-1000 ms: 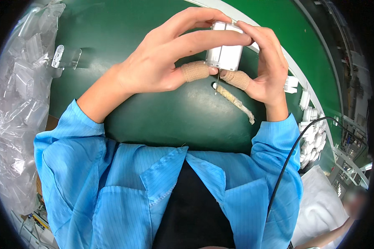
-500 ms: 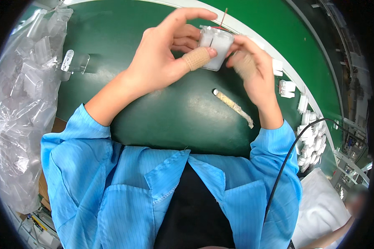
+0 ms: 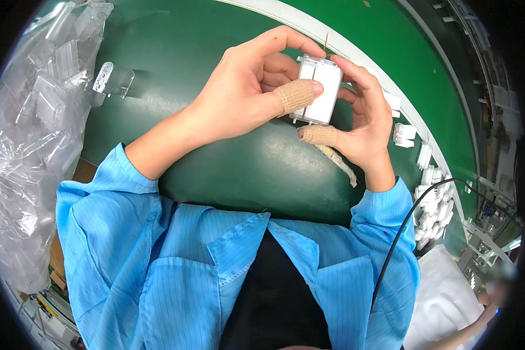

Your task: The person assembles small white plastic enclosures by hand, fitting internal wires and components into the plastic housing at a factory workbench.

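Observation:
A small white box with a clear plastic casing [image 3: 328, 96] is held above the green table; a thin reddish wire sticks up from its far end. My left hand [image 3: 242, 87] grips it from the left, its thumb, wrapped in beige bandage, pressing the white face and its forefinger at the far edge. Around the right side curls my right hand [image 3: 368, 125], forefinger at the far right corner and bandaged thumb by the near edge. Below that thumb lies a pale yellowish stick with a frayed end [image 3: 339, 162], partly hidden.
On the left, a large clear bag [image 3: 23, 175] bulges with transparent plastic cases. A clear plastic shell [image 3: 118, 81] lies beside it. Several white parts [image 3: 431, 213] are heaped along the right table edge. A black cable [image 3: 399, 227] crosses my right sleeve. Another person's arm [image 3: 469, 332] shows at lower right.
The box has shifted slightly right and nearer, its white face now turned more upward. My right thumb has moved out to the near edge and now covers part of the stick.

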The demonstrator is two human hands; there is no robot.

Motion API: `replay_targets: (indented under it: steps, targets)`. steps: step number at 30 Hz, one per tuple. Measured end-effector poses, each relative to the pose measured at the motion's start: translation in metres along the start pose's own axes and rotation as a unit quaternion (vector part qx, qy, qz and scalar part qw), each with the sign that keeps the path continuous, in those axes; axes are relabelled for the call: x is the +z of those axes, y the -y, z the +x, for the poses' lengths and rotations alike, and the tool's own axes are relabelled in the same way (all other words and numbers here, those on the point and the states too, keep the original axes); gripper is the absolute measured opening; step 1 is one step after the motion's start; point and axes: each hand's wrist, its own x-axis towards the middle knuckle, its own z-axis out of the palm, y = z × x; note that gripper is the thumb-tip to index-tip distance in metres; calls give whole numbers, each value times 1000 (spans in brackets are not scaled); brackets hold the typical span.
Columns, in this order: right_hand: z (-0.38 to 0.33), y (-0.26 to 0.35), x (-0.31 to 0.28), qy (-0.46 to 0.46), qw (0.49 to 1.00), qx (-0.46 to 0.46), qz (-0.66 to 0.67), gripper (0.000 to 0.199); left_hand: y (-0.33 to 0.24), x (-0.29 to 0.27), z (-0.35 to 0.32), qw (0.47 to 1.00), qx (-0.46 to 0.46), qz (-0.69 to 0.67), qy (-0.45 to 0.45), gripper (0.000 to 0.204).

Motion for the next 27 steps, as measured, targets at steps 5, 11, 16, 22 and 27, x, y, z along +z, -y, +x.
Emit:
replay_targets:
  steps: [5, 11, 16, 22, 27]
  targets:
    - [0, -1, 0, 13, 1000, 0, -18, 81, 2, -3, 0, 1000, -14, 18, 3, 36]
    - [3, -2, 0, -6, 1000, -3, 28, 81, 5, 0, 3, 1000, 24, -7, -6, 36]
    - [34, -8, -37, -83, 980, 7, -183, 65, 16, -2, 1, 983, 81, 139, -86, 69]
    - [29, -138, -176, -112, 856, 237, -446, 63, -3, -19, 1, 874, 180, 451, -26, 54]
    - [34, -116, -185, -87, 840, 229, -483, 67, -54, -63, -62, 749, 111, 645, -102, 54]
